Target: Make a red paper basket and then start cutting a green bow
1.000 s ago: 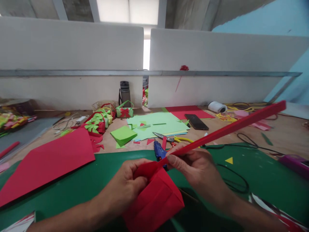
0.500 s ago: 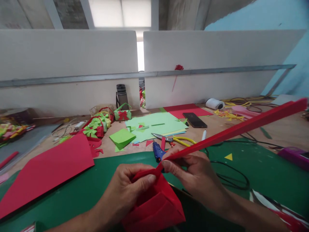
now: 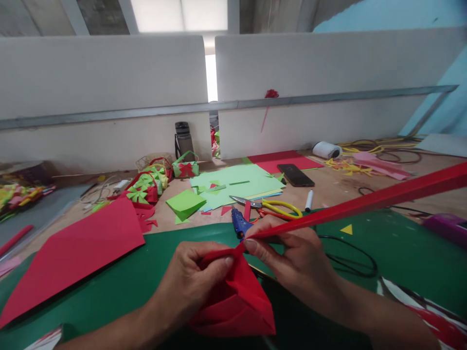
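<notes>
My left hand (image 3: 193, 279) is closed on the top edge of a folded red paper box (image 3: 237, 301) held over the green cutting mat (image 3: 109, 287). My right hand (image 3: 288, 257) pinches the near end of a long red paper strip (image 3: 383, 197) against that same edge of the box. The strip runs up and to the right, out past the frame's right side. A blue glue gun (image 3: 239, 223) lies just behind my hands.
A large red paper sheet (image 3: 76, 248) lies at left. Scissors (image 3: 266, 205), green sheets (image 3: 237, 183), a phone (image 3: 295, 175), a white marker (image 3: 308, 200), small paper baskets (image 3: 153, 180), a bottle (image 3: 183, 138) and a tape roll (image 3: 326, 149) sit behind. A black cable (image 3: 353, 265) loops at right.
The strip's far end has swung lower and further right, out of the frame. Both hands keep their hold, and the box has tipped slightly toward me.
</notes>
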Action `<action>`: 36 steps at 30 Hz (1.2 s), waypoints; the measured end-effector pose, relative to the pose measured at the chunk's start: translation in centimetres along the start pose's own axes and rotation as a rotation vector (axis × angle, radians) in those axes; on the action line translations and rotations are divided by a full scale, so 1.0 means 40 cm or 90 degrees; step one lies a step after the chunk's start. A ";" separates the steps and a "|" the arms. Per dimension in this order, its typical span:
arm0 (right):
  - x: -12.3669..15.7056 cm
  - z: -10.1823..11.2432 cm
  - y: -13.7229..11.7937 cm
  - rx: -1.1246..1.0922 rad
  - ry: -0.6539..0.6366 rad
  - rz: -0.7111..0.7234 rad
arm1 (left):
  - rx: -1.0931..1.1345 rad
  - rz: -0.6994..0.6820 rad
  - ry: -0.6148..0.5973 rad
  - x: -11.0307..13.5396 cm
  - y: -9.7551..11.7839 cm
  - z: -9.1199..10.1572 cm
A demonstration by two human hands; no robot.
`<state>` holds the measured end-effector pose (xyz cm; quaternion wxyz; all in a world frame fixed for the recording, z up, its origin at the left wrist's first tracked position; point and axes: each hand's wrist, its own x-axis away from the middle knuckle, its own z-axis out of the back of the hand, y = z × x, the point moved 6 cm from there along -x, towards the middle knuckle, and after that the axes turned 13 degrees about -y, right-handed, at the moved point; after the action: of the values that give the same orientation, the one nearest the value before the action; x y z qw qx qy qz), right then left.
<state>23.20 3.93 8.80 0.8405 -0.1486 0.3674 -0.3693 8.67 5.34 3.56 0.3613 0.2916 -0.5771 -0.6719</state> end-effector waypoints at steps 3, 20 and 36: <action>-0.001 -0.002 -0.001 0.004 -0.003 0.011 | -0.015 0.003 0.002 0.001 0.002 0.000; -0.008 -0.055 0.014 -0.290 -0.147 -0.237 | -0.145 -0.065 0.044 0.008 0.025 -0.008; 0.001 -0.052 0.012 -0.318 -0.103 -0.220 | -0.196 -0.135 0.088 0.018 0.065 -0.012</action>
<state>21.96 4.27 7.08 0.7294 -0.4396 0.3479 -0.3920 9.05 4.28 6.06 0.3673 0.3376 -0.4075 -0.7649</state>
